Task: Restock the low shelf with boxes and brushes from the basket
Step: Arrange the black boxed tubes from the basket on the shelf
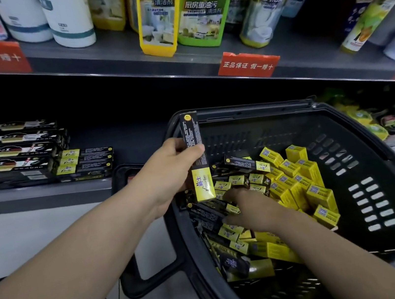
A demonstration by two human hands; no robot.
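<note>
Long box [196, 154], black with a yellow end, held upright over the left rim of the basket [343, 126]. The fingers of the left hand [171, 169] are wrapped round its middle. It is probably light, stiff card that dents at the corners, best held across the long sides. The right hand [249, 208] lies among similar boxes and small yellow cartons [298, 174]; its grip cannot be told. The low shelf [43, 197], far left, carries stacked boxes [84, 162], with open space beside them. Bottles [154, 16] stand above.
</note>
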